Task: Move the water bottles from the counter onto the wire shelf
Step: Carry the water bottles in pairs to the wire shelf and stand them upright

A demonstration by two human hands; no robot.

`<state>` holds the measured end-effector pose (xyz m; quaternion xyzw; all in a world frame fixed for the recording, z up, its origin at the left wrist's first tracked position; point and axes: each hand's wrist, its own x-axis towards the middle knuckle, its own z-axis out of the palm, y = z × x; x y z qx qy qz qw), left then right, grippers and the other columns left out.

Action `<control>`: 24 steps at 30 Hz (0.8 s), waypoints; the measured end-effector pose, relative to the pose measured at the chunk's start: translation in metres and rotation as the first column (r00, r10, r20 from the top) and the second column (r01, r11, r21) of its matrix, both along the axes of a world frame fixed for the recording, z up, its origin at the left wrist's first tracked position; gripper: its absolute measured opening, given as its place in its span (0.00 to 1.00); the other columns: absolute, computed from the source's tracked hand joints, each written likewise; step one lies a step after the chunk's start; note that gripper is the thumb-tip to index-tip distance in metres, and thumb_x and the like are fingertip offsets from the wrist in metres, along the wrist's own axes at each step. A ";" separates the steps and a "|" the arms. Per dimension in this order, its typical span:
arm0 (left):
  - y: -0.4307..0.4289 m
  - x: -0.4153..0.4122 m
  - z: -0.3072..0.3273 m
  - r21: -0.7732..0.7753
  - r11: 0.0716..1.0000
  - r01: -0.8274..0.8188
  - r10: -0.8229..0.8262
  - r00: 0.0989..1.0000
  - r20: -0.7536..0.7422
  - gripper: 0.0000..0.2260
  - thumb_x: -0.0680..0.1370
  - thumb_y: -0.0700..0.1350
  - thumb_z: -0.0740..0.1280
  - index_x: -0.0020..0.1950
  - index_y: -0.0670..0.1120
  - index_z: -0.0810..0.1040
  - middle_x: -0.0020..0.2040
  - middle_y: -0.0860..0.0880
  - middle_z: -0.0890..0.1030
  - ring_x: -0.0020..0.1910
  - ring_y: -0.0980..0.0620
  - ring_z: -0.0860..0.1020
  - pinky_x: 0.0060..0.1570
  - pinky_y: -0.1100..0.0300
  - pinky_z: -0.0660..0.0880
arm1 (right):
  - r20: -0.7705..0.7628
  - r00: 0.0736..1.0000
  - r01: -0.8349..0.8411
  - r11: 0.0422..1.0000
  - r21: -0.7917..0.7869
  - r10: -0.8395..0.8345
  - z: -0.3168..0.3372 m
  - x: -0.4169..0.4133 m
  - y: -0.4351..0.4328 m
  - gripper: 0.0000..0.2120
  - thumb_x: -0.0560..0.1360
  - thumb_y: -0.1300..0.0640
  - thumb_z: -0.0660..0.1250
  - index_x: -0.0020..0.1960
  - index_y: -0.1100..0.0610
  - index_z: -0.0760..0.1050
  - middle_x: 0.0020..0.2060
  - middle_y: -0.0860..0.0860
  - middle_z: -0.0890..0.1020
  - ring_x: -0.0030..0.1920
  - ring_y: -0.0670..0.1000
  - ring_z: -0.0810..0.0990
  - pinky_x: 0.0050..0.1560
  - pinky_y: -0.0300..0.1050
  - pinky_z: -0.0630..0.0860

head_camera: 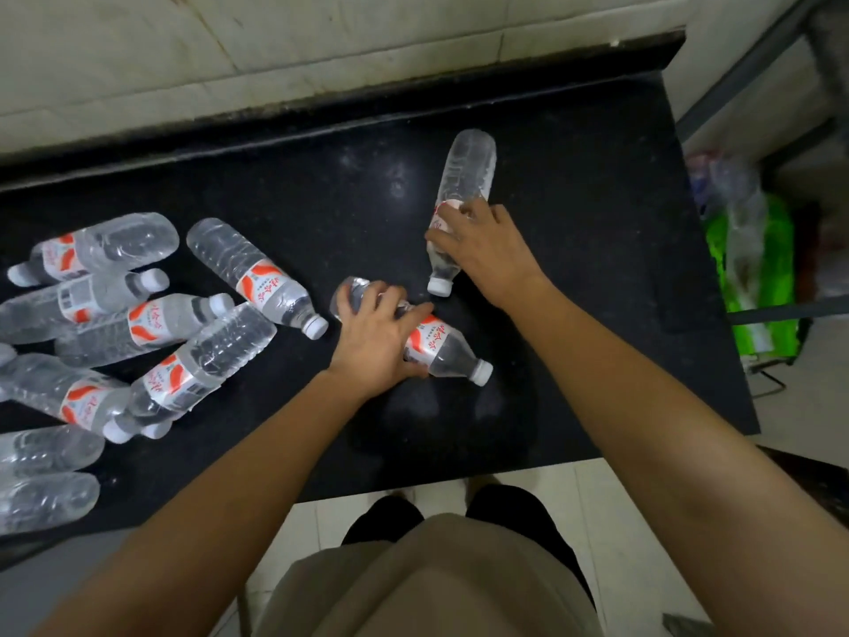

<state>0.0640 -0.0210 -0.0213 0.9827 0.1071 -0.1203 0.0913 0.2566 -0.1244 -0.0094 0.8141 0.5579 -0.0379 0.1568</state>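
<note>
Pale tiled wall [229,48] runs along the back, w/ some stains. Bright green bag [762,296] sits on floor at far rt, crumpled clear plastic [730,190] over its top. Floor tiles [813,397] are off-white.

1. A black table [574,337] has its far edge against a pale wall [321,39].
2. On its left part lies a heap of water bottles [92,333], all on their sides, some overlapping.
3. Near the middle lie two more: a far bottle [468,172] and a near bottle [448,354].
</note>
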 end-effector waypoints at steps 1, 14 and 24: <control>0.000 0.003 -0.001 -0.001 1.000 -0.007 0.007 1.000 0.022 0.39 0.61 0.65 0.79 0.68 0.51 0.79 0.62 0.41 0.77 0.65 0.36 0.73 0.68 0.27 0.55 | 0.029 1.000 -0.005 1.000 0.007 0.005 0.000 0.002 -0.008 0.29 0.78 0.59 0.67 0.77 0.49 0.63 0.75 0.55 0.66 0.66 0.61 0.72 0.63 0.56 0.72; -0.021 -0.003 -0.011 0.180 0.983 -0.023 0.034 0.998 -0.056 0.40 0.72 0.71 0.65 0.76 0.47 0.68 0.64 0.38 0.75 0.65 0.36 0.72 0.70 0.34 0.60 | -0.246 0.729 0.639 0.764 -0.089 -0.639 0.001 0.005 -0.119 0.40 0.71 0.23 0.62 0.70 0.52 0.71 0.65 0.58 0.71 0.62 0.61 0.75 0.61 0.59 0.73; -0.030 0.005 0.003 0.303 0.953 -0.005 0.077 0.971 -0.226 0.41 0.78 0.69 0.50 0.82 0.42 0.50 0.67 0.39 0.74 0.64 0.40 0.73 0.62 0.45 0.68 | -0.725 0.086 0.981 0.186 -0.059 -0.683 -0.019 -0.094 -0.191 0.56 0.66 0.40 0.74 0.83 0.49 0.44 0.75 0.56 0.67 0.75 0.62 0.66 0.68 0.60 0.69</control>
